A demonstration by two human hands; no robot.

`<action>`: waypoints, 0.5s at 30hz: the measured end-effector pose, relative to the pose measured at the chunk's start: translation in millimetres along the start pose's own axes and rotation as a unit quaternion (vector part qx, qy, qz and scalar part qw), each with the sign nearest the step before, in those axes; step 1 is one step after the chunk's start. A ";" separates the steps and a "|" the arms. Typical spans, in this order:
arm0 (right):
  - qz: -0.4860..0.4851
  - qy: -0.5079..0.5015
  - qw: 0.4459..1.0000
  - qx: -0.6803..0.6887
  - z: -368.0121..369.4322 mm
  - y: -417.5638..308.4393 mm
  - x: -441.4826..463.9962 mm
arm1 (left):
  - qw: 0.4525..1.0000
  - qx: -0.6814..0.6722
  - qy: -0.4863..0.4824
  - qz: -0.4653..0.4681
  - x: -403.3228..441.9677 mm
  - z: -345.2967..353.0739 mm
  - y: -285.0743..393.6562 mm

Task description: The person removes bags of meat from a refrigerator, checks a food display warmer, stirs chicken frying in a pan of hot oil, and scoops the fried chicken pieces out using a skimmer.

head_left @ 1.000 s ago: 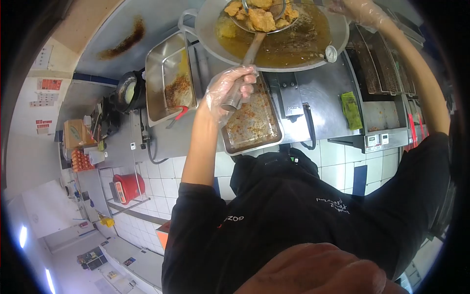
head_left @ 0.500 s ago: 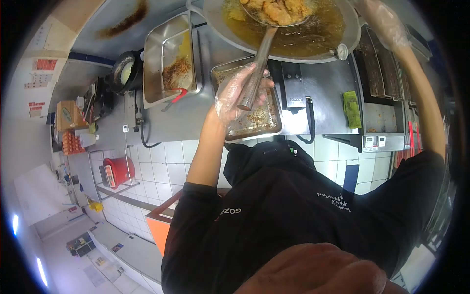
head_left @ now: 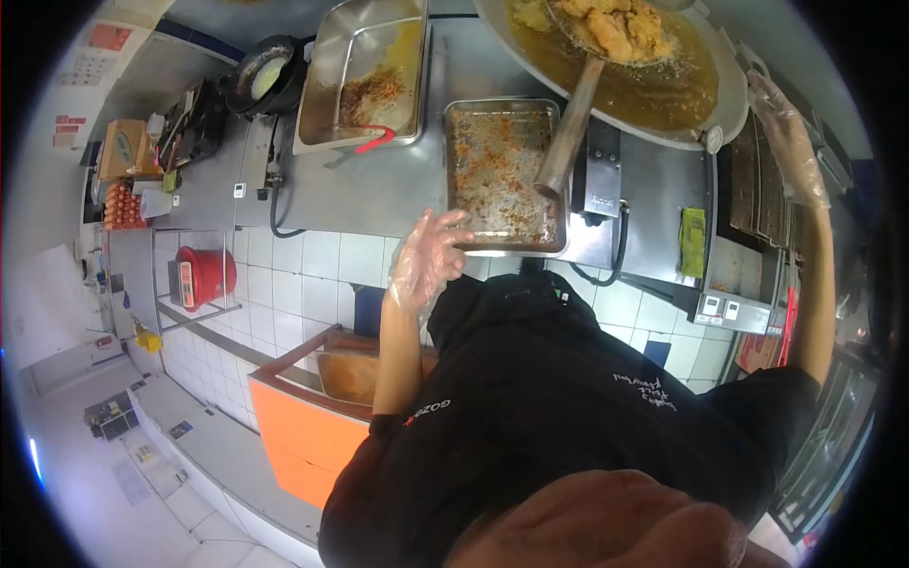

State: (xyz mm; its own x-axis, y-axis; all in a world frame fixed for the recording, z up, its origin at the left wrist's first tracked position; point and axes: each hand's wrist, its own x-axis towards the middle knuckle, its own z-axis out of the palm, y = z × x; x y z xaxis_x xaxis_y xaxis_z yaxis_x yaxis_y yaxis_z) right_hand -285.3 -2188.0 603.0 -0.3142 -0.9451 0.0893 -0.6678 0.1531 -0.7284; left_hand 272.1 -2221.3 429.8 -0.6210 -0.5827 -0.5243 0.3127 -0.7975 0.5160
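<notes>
My left hand, in a clear plastic glove, is open with fingers spread at the near left corner of a shallow metal tray spotted with brown crumbs. A skimmer rests across the wok's rim, its thick handle reaching over the tray. Golden fried pieces sit in its basket, over the oil. My right hand, also gloved, is open beside the right side of the wok, fingers stretched toward its looped handle. Whether they touch that handle, I cannot tell. A round dial is clipped to the wok's rim.
A deep steel pan with crumbs and red-handled tongs stands left of the tray. Wire baskets and a green cloth are at right. Behind my left arm is an orange cabinet; a red bucket stands further left.
My left hand has let go of the skimmer's handle and moved down to the tray's corner. My right hand has moved lower along the wok's right side. The view has shifted.
</notes>
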 end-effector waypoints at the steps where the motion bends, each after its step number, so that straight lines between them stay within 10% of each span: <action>1: -0.013 -0.019 0.999 -0.038 5.0 -10.2 -3.9 | 1.000 -0.016 0.017 0.006 -8.4 -15.5 -1.6; 9: -0.029 -0.084 0.969 -0.232 112.7 -153.2 -38.1 | 0.996 -0.031 0.063 0.045 -80.8 -125.6 22.4; 12: -0.162 -0.131 0.740 -0.639 155.1 -110.0 -12.5 | 0.995 -0.036 0.066 0.058 -123.5 -178.6 26.2; 13: -0.109 -0.109 0.862 -0.484 190.4 -170.1 -30.4 | 0.993 -0.045 0.066 0.081 -138.4 -202.8 26.3; 15: -0.098 -0.159 0.787 -0.588 224.9 -177.9 -21.6 | 0.989 -0.075 0.056 0.118 -173.9 -238.4 38.4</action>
State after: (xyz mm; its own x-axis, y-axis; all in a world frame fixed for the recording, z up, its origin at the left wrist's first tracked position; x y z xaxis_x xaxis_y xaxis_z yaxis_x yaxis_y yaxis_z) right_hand -7.9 -2259.8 577.8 -0.0674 -0.9798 -0.1883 -0.9037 -0.0200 0.4278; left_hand 563.4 -2187.9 379.3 -0.4381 -0.7618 -0.4771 0.5467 -0.6472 0.5313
